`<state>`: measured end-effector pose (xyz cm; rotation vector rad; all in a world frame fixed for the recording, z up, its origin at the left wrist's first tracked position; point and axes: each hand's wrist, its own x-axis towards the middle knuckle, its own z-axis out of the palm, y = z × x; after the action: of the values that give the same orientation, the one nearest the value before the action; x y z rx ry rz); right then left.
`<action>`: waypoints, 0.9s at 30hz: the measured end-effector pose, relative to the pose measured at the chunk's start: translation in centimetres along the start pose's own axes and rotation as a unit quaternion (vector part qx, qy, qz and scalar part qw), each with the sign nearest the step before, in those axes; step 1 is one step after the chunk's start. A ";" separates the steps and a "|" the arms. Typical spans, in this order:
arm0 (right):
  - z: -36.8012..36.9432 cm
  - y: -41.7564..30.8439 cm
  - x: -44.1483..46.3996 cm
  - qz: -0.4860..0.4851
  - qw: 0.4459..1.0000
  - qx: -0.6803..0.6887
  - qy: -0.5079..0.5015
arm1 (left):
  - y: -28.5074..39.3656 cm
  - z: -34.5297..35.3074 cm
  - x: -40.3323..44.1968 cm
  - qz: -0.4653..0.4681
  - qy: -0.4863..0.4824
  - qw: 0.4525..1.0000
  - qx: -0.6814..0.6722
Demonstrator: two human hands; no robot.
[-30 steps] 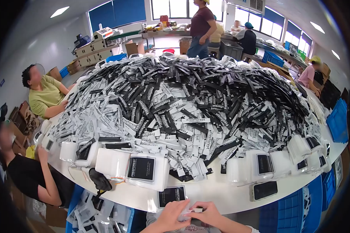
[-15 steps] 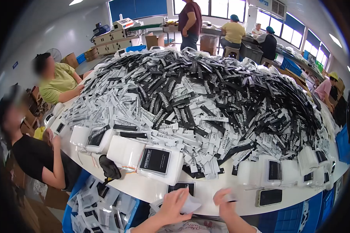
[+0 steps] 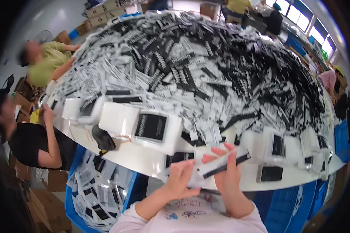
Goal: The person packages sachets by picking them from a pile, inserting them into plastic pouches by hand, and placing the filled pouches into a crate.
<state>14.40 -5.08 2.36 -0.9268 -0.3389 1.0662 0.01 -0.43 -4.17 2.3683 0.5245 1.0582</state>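
Observation:
My left hand [image 3: 178,179] is closed on a translucent plastic bag [image 3: 196,179] at the table's front edge. Just right of it, my right hand [image 3: 229,179] grips a long, narrow black-and-white packet [image 3: 223,164] between thumb and fingers. The packet slants, its left end close to the bag; whether that end is inside the bag I cannot tell. Beyond my left hand lies a flat bag with a black label [image 3: 179,157]. A big heap of black and white printed packets [image 3: 190,81] covers most of the table.
Stacks of black-labelled clear bags [image 3: 153,128] stand left of my hands, others [image 3: 273,145] right. A phone [image 3: 271,173] lies near the edge, a black object [image 3: 103,139] at left. A blue bin [image 3: 72,204] holds filled bags. Two people sit at left; others are farther back.
My view has tipped downward. My right hand, smeared by motion before, now shows the narrow packet and has come up beside the bag. My left hand keeps hold of the bag.

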 end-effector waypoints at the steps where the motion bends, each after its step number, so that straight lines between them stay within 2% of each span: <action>1: 0.1 -0.3 0.0 0.002 1.000 0.003 -0.024 | 0.0 -0.1 0.2 -0.009 -0.009 1.000 -0.002; 3: -1.3 0.6 -0.2 -0.003 0.983 -0.098 -0.155 | -0.1 0.1 0.5 -0.016 -0.014 1.000 0.004; 4: -1.7 0.7 -0.5 -0.028 0.961 -0.200 -0.190 | 0.0 0.0 0.6 -0.028 -0.024 0.999 0.016; 7: 0.0 -1.1 -1.2 -0.066 0.928 -0.248 -0.269 | 0.0 -0.2 0.6 -0.069 -0.065 0.995 0.027; 8: -0.2 -1.2 -1.2 -0.073 0.929 -0.227 -0.282 | 0.0 -0.3 0.7 -0.074 -0.080 0.994 0.016; 11: 0.5 -2.5 -1.1 0.101 0.974 -0.043 -0.197 | 0.1 0.0 0.6 -0.071 -0.083 0.994 -0.010; 12: 0.4 -2.5 -1.3 0.092 0.976 -0.065 -0.188 | 0.0 0.1 0.6 -0.065 -0.078 0.995 -0.017; 13: 0.5 -3.0 -1.5 0.053 0.964 -0.136 -0.224 | -0.1 0.2 0.6 -0.045 -0.078 0.996 0.000; 15: 0.8 -4.0 -2.2 -0.022 0.917 -0.275 -0.289 | -0.5 0.4 0.4 -0.007 -0.078 0.996 0.034; 16: 0.8 -4.1 -2.4 -0.027 0.919 -0.264 -0.292 | -0.5 0.5 0.2 -0.007 -0.074 0.997 0.017; 19: 0.9 -3.0 -1.9 0.092 0.958 -0.144 -0.231 | -0.3 0.6 -0.3 -0.007 -0.046 0.999 -0.027; 20: 0.4 -2.4 -1.4 0.030 0.938 -0.230 -0.258 | -0.2 0.6 -0.3 -0.009 -0.026 0.999 -0.039; 22: -0.7 -1.4 -0.3 -0.093 0.862 -0.395 -0.303 | 0.0 0.4 0.0 -0.023 -0.011 0.999 -0.037; 25: -0.6 -1.6 -0.8 -0.080 0.874 -0.381 -0.289 | 0.0 -0.2 0.5 -0.054 -0.041 0.998 -0.001; 27: -1.4 -2.2 -0.4 0.092 0.937 -0.173 -0.288 | -0.1 -0.5 0.6 -0.065 -0.079 0.995 0.018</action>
<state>16.49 -6.45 3.33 -0.9517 -0.9652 1.4779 0.00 0.09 -3.55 2.3882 0.6349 0.8021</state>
